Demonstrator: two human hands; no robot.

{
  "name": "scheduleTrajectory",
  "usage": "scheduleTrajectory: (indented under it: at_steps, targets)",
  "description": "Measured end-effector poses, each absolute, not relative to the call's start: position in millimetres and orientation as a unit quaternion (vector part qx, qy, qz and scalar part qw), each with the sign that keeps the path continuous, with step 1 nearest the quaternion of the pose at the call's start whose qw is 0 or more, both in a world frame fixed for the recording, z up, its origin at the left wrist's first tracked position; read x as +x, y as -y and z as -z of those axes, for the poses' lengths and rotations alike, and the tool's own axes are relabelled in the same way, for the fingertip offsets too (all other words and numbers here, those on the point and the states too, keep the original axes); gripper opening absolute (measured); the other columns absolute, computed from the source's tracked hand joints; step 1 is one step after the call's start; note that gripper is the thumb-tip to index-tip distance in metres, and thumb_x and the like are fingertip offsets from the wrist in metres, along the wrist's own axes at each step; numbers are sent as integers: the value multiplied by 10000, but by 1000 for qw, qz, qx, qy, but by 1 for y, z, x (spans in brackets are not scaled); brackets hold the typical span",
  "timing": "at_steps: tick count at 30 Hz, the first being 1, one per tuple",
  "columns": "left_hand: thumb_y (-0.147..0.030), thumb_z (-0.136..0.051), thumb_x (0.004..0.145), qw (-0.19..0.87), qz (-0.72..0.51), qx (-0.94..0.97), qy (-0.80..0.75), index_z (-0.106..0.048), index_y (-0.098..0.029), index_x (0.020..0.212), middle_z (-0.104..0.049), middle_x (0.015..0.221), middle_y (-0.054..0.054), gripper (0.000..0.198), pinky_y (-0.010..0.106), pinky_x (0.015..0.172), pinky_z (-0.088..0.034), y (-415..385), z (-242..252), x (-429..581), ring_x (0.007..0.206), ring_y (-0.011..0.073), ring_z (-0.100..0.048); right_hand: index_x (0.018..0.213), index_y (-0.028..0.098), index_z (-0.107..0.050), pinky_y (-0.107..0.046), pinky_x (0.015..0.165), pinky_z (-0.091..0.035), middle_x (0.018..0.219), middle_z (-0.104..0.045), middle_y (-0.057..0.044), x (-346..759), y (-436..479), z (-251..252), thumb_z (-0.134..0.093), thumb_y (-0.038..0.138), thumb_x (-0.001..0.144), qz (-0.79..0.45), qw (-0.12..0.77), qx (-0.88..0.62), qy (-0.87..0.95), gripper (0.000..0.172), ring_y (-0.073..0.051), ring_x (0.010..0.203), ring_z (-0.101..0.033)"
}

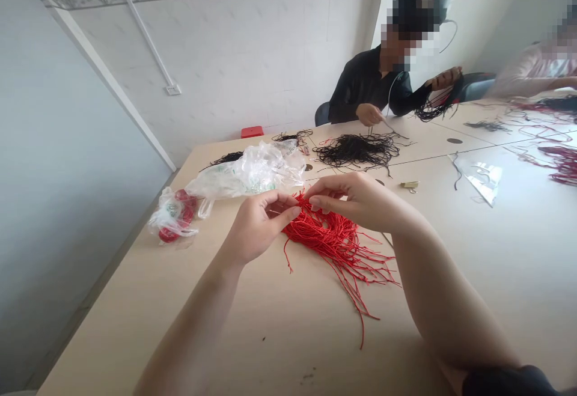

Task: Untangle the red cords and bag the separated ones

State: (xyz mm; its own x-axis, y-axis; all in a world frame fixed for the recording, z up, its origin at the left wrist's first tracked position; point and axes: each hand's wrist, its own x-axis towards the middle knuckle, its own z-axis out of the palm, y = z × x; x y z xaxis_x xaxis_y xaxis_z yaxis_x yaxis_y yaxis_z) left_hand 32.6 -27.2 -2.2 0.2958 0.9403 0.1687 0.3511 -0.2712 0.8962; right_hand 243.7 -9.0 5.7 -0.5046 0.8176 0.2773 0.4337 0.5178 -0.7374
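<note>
Pinching a few strands from the loose bundle of thin red braided cords (336,243) with left hand (259,228) and right hand (356,201), fingertips close together, to keep them lifted above the pale wooden counter (270,336) where the bundle lies.

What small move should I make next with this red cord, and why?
I would probably ease one strand slowly free from the pile. Your left hand and right hand are both at the top of the red cord bundle, and its many loose ends lie crossed over each other.
</note>
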Motion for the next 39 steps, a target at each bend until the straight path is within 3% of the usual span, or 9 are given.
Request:
scheduleTrajectory:
  at_steps: [10,15,19,23,26,29,31,34,39]
  targets:
    - [-304,-659,831,497,-336,701,-386,-635,-205,839,-609,824,9,102,269,731,-462,28,-6,25,793,140,-572,832,215,-711,-275,621,-431,744,-681,-4,243,2,-5,-602,358,855,-337,310,-321,829,181,-130,666,-572]
    - [-417,-633,844,332,-432,687,-480,-662,-199,793,-658,811,27,226,284,736,-488,29,-2,28,760,149,-602,859,234,-735,-308,689,-458,839,-712,-27,235,4,0,-599,308,870,-200,422,-369,804,155,-166,764,-619]
    - [-522,-528,883,402,-445,631,-492,-729,-164,729,-692,716,70,439,305,712,-521,26,0,28,724,177,-645,931,256,-734,-348,737,-447,894,-703,-55,225,9,5,-522,246,923,-54,435,-311,843,212,-195,813,-605]
    - [-471,-649,816,454,-453,598,-481,-751,-164,769,-697,721,55,327,301,733,-522,20,1,25,722,163,-639,925,260,-721,-355,745,-421,873,-687,-57,223,16,3,-496,244,942,-28,376,-283,882,227,-197,804,-582]
    - [-418,-687,799,477,-484,577,-453,-767,-197,842,-720,839,49,239,288,780,-510,17,2,22,786,147,-631,909,230,-704,-331,732,-417,865,-677,-45,223,20,1,-534,318,932,-91,388,-310,863,193,-177,791,-579]
    - [-418,-682,804,458,-524,569,-439,-765,-237,899,-719,941,35,221,287,807,-499,16,4,21,847,143,-618,845,207,-679,-286,585,-380,741,-634,-13,220,19,0,-525,449,922,-246,389,-366,809,296,-136,650,-538]
    - [-428,-674,809,440,-525,580,-441,-762,-247,862,-714,947,28,208,288,802,-490,17,4,22,878,149,-610,812,202,-667,-269,507,-322,689,-603,0,217,17,1,-468,499,935,-365,377,-361,771,378,-113,575,-495]
    - [-424,-660,824,433,-524,594,-431,-731,-233,720,-705,914,23,229,284,799,-470,18,3,25,939,160,-604,867,208,-675,-252,499,-336,778,-649,-9,212,13,3,-510,516,903,-489,374,-311,724,351,-102,600,-525]
    - [-384,-683,810,355,-546,605,-459,-678,-215,821,-617,775,-1,169,260,685,-451,18,6,29,754,128,-567,790,192,-642,-242,492,-353,698,-615,3,210,11,6,-538,478,886,-478,407,-327,707,319,-81,537,-477]
